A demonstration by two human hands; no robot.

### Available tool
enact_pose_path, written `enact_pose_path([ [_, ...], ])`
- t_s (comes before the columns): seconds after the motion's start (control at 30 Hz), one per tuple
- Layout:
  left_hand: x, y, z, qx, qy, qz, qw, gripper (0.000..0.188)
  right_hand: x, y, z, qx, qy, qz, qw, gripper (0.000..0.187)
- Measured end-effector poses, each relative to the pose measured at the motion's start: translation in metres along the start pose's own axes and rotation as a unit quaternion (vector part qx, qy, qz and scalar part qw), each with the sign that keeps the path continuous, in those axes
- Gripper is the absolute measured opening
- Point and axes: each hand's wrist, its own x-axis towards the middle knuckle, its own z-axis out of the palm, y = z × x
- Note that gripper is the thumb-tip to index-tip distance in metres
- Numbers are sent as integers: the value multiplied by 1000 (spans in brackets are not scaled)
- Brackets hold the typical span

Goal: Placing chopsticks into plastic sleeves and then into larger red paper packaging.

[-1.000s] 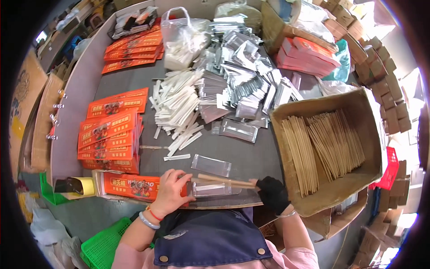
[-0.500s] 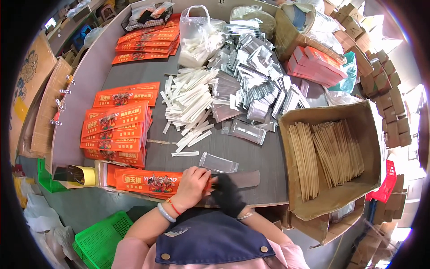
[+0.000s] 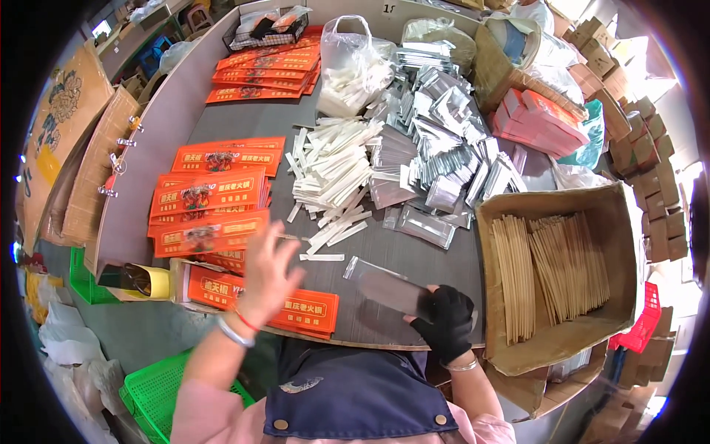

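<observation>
My left hand, bare with a red string and a pale bangle at the wrist, has its fingers spread. Its fingertips are beside the right end of a slightly blurred red printed sleeve over the left pile. Beneath my left forearm lies a stack of red sleeves at the table's near edge. My right hand, in a black fingerless glove, grips the right end of a grey see-through strip. The strip's left end overlaps a clear packet.
White paper-wrapped sticks and silvery packets are heaped mid-table. On the right stands a cardboard box with wooden chopsticks. More red sleeves lie at the back left. A green crate sits below the table.
My left hand has moved up and left from the near stack, and a red sleeve now tops the left pile. My right hand has moved right and taken hold of the grey strip.
</observation>
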Motion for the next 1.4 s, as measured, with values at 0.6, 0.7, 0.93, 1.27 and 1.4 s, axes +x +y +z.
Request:
enact_pose_path([
  [0.6, -45, 20, 55, -167, -54, -87, 981, 69, 15, -46, 50, 80, -1, -144, 986, 65],
  [0.7, -5, 12, 64, -112, -18, -60, 992, 39, -11, 35, 14, -6, 85, 31, 996, 51],
  [0.93, 20, 30, 80, -167, -53, 16, 984, 13, -37, 103, -32, -219, -94, 407, 882, 33],
  [1.27, 39, 57, 99, -142, -199, 66, 967, 28, -44, 115, -24, -255, 27, 396, 881, 17],
  [1.4, 42, 58, 99, -186, -230, 65, 953, 23, -36, 114, -33, -282, -55, 412, 865, 23],
])
